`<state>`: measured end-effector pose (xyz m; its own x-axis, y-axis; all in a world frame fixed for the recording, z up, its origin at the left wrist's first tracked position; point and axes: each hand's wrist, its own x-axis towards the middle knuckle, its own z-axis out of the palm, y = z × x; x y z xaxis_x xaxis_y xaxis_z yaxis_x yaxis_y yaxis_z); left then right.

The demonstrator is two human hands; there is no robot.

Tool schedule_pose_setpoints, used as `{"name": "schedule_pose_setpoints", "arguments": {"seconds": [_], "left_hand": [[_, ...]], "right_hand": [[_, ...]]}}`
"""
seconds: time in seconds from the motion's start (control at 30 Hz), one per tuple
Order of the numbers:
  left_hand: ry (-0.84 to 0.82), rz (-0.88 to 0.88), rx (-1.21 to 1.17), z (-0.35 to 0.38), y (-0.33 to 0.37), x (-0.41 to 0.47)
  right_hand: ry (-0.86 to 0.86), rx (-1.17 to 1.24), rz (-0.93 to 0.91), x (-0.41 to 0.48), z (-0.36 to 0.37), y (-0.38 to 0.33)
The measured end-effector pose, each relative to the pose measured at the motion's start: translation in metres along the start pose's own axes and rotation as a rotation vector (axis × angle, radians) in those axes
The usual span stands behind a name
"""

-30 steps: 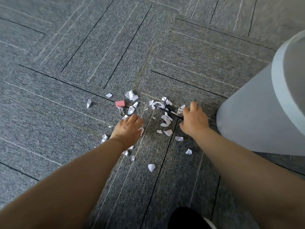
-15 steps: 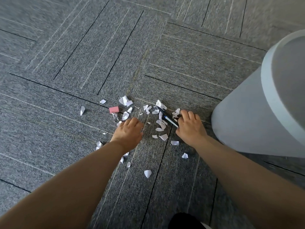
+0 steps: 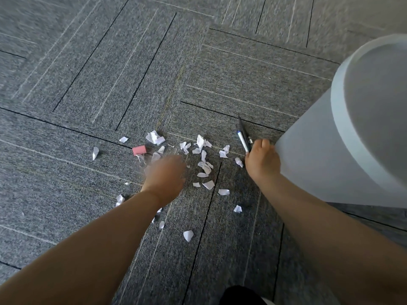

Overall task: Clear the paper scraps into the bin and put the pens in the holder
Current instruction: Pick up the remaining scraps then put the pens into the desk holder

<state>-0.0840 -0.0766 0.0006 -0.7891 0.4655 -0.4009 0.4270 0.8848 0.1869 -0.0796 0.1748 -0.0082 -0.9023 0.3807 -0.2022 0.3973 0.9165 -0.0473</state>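
Several white paper scraps (image 3: 203, 155) lie scattered on the grey carpet. My right hand (image 3: 262, 160) is shut on a dark pen (image 3: 243, 137) with a pale blue section, lifted off the floor and pointing away from me, right beside the pale grey bin (image 3: 326, 155). My left hand (image 3: 164, 178) hovers blurred over the left part of the scraps, palm down; whether it holds any paper is hidden. No pen holder is in view.
A pink eraser (image 3: 139, 150) lies among the scraps at the left. The bin's rim (image 3: 337, 111) rises at the right edge. Grey carpet tiles (image 3: 110, 73) stretch all around. A dark shoe tip (image 3: 240, 296) shows at the bottom.
My right hand has picked the pen out of the scraps and carried it right, up to the bin's side. My left hand has lifted slightly and is moving.
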Motion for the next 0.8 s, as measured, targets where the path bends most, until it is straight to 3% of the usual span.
{"name": "schedule_pose_setpoints", "arguments": {"seconds": [0.23,0.37,0.43,0.53,0.67,0.8], "left_hand": [[-0.051,0.019,0.012,0.005,-0.002,0.008],[-0.062,0.068,0.079,0.006,0.001,0.017],[-0.051,0.092,0.099,0.003,0.007,0.025],[-0.063,0.076,0.107,-0.004,0.011,0.039],[-0.079,0.041,0.062,0.001,0.003,0.036],[-0.043,0.015,0.1,0.013,-0.016,0.014]], "right_hand": [[0.041,0.075,-0.065,-0.012,0.009,0.009],[0.115,0.223,-0.311,-0.021,0.007,0.004],[0.033,0.271,-0.392,-0.031,0.011,-0.001],[-0.153,0.288,-0.333,-0.043,0.025,-0.008],[-0.15,0.245,-0.324,-0.029,0.032,-0.025],[-0.205,0.235,-0.493,-0.006,0.03,-0.055]]}}
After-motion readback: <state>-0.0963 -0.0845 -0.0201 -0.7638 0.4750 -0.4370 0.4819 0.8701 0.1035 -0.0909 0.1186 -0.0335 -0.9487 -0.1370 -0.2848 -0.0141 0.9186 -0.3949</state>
